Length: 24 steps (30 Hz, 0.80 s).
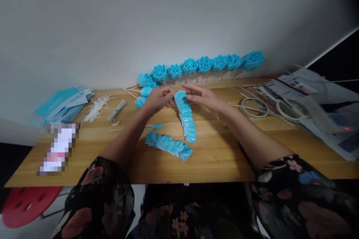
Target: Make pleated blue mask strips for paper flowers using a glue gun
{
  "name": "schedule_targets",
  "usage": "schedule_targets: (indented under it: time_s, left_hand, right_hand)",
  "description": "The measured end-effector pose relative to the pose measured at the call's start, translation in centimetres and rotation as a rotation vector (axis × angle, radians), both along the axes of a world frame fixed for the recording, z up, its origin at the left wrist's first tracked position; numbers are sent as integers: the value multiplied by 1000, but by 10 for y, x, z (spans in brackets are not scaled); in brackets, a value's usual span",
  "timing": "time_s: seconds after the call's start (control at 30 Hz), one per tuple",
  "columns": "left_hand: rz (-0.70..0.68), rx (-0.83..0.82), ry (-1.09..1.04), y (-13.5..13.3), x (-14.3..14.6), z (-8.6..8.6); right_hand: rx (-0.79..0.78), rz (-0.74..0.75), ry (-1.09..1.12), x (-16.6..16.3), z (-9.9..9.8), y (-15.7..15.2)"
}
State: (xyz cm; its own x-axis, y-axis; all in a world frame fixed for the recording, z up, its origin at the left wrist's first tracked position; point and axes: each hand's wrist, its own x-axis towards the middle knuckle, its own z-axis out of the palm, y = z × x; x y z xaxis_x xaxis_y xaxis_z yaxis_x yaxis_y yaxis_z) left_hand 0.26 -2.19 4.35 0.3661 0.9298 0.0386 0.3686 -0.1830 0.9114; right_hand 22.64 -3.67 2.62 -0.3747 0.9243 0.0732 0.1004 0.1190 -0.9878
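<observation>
A pleated blue strip (186,119), apparently of mask fabric, runs from between my hands down toward me, with a shiny patch along its middle. My left hand (159,99) is closed in a pinch at the strip's upper left edge; whatever its fingertips hold is hidden. On the other side my right hand (204,98) has its thumb and fingers at the strip's upper end, gripping it lightly. Nearer me lies a second pleated blue strip (169,146), flat on the table. A thin stick with a small blue tip (157,126) rests left of the strips.
Several blue fabric roses (189,66) on sticks line the wall. Blue face masks (66,102), white ear-loop cords (98,108) and a tied white bundle (117,109) lie left, near a blurred-out patch (58,149). Tape rolls (254,107), a glue gun (322,114) and papers (301,78) crowd the right.
</observation>
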Motion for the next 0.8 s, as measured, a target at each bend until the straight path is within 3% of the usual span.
schedule_targets:
  time_s: [0.13,0.27,0.43,0.6,0.8]
  left_hand:
    - [-32,-73,-124,-4,5,-4]
    - [-67,-186,-254,-7,9,-6]
    - [-157,-218,-189,-9,11,-11]
    - [-129,-201,-159,-8,14,-17]
    - [-47,-253,-270,-9,14,-10]
  right_hand:
    - [-72,-55,65,-5,-12,-1]
    - [-39,-94,87,-3,-15,-3]
    - [6,-160,77,3,-11,-7]
    - [3,-156,90,0,-7,-12]
    - [-98,-177,170,0,-4,-13]
